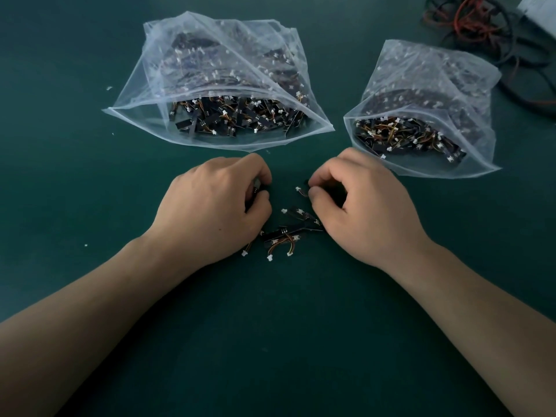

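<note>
Two clear plastic bags lie open towards me on a dark green table point(90, 176). The large bag point(216, 85) sits at centre left and the smaller bag point(421, 115) at the right; both are full of small black circuit strips with short wires and white connectors. A small pile of the same strips point(285, 236) lies between my hands. My left hand point(216, 209) has its fingers curled round a black strip. My right hand point(364, 206) pinches another strip whose wire and white connector stick out to the left.
A tangle of black and red cables point(487, 34) lies at the far right corner, next to the edge of a white object point(541, 10). A few white scraps dot the table at the left.
</note>
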The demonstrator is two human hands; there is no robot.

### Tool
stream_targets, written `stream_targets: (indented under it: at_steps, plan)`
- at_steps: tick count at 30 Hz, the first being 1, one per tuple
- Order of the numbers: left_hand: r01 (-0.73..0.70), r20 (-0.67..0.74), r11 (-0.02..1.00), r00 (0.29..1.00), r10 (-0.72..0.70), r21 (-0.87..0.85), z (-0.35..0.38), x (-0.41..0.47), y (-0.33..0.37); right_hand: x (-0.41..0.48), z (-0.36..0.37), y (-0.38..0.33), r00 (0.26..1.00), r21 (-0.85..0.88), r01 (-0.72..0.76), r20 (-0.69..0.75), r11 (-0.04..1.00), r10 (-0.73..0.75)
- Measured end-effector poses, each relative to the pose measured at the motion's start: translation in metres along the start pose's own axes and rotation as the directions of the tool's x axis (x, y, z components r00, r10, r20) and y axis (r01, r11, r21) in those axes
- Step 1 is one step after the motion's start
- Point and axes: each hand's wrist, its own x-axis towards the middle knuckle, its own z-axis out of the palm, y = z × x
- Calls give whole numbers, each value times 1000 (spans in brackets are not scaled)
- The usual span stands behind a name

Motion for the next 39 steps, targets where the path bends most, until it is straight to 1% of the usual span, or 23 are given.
stream_targets:
  at_steps: [5,7,10,12,14,16,18,19,21,23,24,26,30,32,34,36,39]
  plan:
    - [0,-4,1000,1000,0,-26,-1,0,0,-3,-4,-4,981,50,135,134,990,-140]
    - [-6,-7,1000,1000,6,-28,-1,-1,0,-4,-7,-4,971,98,144,177,985,-160]
    - [11,-22,999,1000,-12,-35,0,0,0,-4,-9,-2,965,181,119,210,976,-157]
    - [37,-47,995,998,-42,-92,0,0,0,-5,-7,-2,971,180,102,196,978,-137]
    - [41,-52,972,997,-54,-230,0,1,0,-4,-4,-2,991,86,51,119,995,-61]
    - [40,-45,952,997,-56,-305,-1,2,0,-2,-2,-1,999,-18,-35,31,999,36]
    - [64,-21,966,997,-71,-252,-1,2,-2,0,-3,1,997,-11,-78,6,997,78]
    - [74,-11,976,997,-78,-203,0,2,-2,0,-5,1,997,29,-67,28,997,66]
    - [88,-6,986,996,-90,-144,1,2,-3,-1,-11,1,990,108,4,139,994,-19]
    - [100,-9,987,995,-102,-126,1,3,-3,-1,-15,1,961,128,82,254,988,-113]
    - [105,-10,987,994,-107,-123,1,3,-3,-1,-16,2,951,133,93,282,987,-128]
    - [104,-1,987,994,-105,-126,-1,3,-2,1,-16,5,953,140,81,279,987,-118]
    - [94,46,986,995,-88,-137,-5,2,1,-1,-9,4,974,80,61,211,995,-77]
    - [107,67,977,993,-96,-182,-7,2,1,-1,-10,4,977,99,49,201,994,-68]
    - [119,71,963,992,-104,-241,-8,3,0,0,-16,6,958,143,62,270,988,-99]
    - [125,67,958,992,-112,-257,-8,3,0,3,-21,10,929,153,91,344,984,-139]
    - [122,73,958,992,-106,-260,-8,2,2,5,-22,13,922,175,90,356,980,-148]
